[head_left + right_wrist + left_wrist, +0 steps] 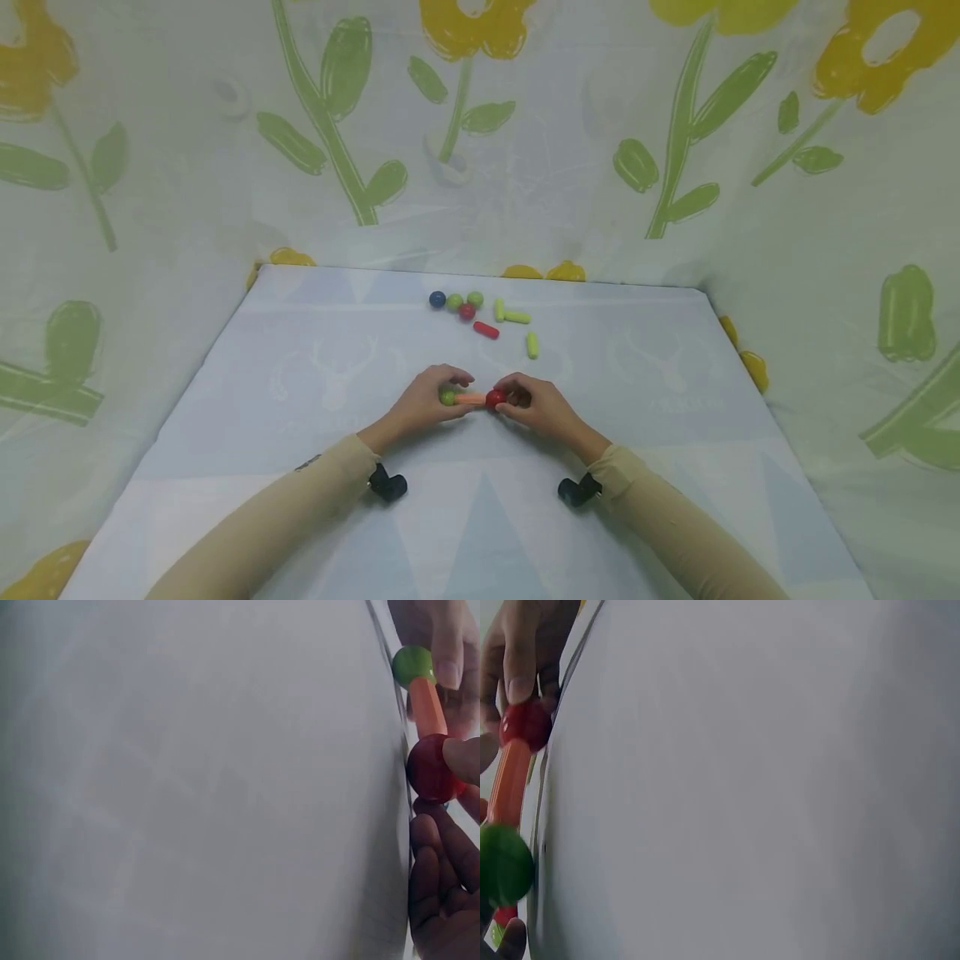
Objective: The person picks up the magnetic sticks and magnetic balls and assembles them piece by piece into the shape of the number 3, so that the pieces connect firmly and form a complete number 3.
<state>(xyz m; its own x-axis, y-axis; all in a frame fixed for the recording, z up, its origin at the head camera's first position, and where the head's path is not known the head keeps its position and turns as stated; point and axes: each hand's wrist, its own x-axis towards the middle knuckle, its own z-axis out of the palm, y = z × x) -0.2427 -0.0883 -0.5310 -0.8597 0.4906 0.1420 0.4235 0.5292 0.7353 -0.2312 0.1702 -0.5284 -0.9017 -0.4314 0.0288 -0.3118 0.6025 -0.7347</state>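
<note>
Two hands are close together at the table (600, 517): your left hand (426, 397) is curled round the green ball (447, 398), your right hand (542, 408) pinches the red ball (494, 398), and the orange stick (470, 399) lies between, touching both balls.

Between the left hand (427, 400) and the right hand (546, 408), a middle stick (470, 399) runs crosswise, with a left-end ball (447, 398) and a right-end ball (495, 398). Behind the hands, on the table (480, 458), lie four loose balls (454, 302) (three in a row, one just before it); right of the row lie four loose sticks (517, 317), two behind, two before.
</note>
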